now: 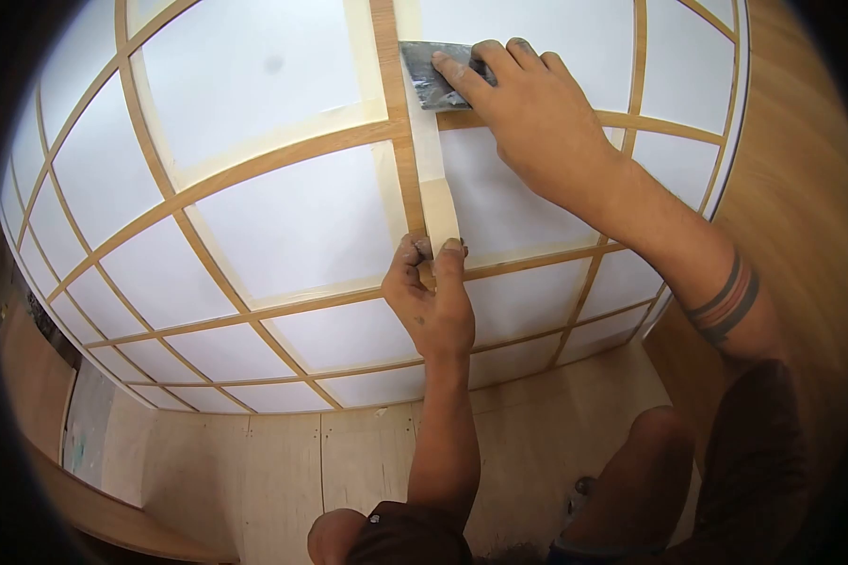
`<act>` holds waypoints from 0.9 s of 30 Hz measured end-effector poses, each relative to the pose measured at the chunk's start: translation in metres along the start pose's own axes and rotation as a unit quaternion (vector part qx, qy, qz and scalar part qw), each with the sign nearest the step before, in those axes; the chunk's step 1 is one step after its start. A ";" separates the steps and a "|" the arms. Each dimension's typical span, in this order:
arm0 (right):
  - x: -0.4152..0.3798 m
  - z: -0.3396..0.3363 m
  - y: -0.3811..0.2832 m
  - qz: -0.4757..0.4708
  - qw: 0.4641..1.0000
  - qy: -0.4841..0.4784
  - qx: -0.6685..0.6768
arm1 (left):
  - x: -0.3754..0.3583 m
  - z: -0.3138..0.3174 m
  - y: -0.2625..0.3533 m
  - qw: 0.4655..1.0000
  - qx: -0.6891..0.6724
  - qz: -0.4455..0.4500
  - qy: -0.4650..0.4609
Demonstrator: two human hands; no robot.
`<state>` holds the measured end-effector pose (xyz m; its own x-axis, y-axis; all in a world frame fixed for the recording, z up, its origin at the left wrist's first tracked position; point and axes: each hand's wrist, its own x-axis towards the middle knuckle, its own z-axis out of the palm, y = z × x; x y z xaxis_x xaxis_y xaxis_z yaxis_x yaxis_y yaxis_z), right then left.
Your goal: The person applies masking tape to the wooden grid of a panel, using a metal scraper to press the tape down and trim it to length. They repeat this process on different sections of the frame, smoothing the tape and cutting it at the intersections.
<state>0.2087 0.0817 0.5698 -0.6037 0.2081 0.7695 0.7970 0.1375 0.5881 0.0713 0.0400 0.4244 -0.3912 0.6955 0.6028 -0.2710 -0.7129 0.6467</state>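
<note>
My right hand [551, 122] is closed around a broad metal putty knife [431, 91], its index finger stretched along the blade. The blade lies against the upper part of a cream masking tape strip [439, 202], beside a vertical wooden bar [408, 184] of a lattice panel. Lower down, my left hand [433, 306] pinches the strip's lower end between thumb and fingers. That end stands slightly away from the white pane [509, 207] behind it. The tip of the strip is partly hidden by my fingers.
More masking tape [254, 141] edges several white panes along the wooden bars. A wood-grained surface [773, 141] runs along the right of the panel. Pale boards [367, 452] lie below, with my knees close to them. A brown board edge [132, 527] curves at lower left.
</note>
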 end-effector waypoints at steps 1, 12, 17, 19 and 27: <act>-0.001 0.000 -0.001 0.001 1.000 -0.003 0.000 | 0.000 0.000 -0.002 1.000 -0.009 0.006 0.012; -0.010 -0.003 -0.013 -0.004 1.000 -0.028 0.011 | -0.001 0.002 0.005 0.999 0.010 -0.036 0.006; -0.011 -0.009 -0.013 0.000 0.999 -0.041 0.034 | -0.002 0.005 0.008 0.999 -0.010 -0.039 0.010; -0.013 -0.008 -0.014 -0.003 0.998 -0.046 0.041 | -0.004 0.006 0.011 0.999 -0.016 -0.039 0.023; -0.021 -0.011 -0.017 -0.016 0.997 -0.061 0.039 | -0.003 0.004 0.004 1.000 0.006 -0.020 0.004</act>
<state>0.2076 0.0645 0.5461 -0.6265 0.3172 0.7119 0.7789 0.2205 0.5872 0.0746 0.0351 0.4267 -0.3870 0.7220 0.5735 -0.2757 -0.6841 0.6753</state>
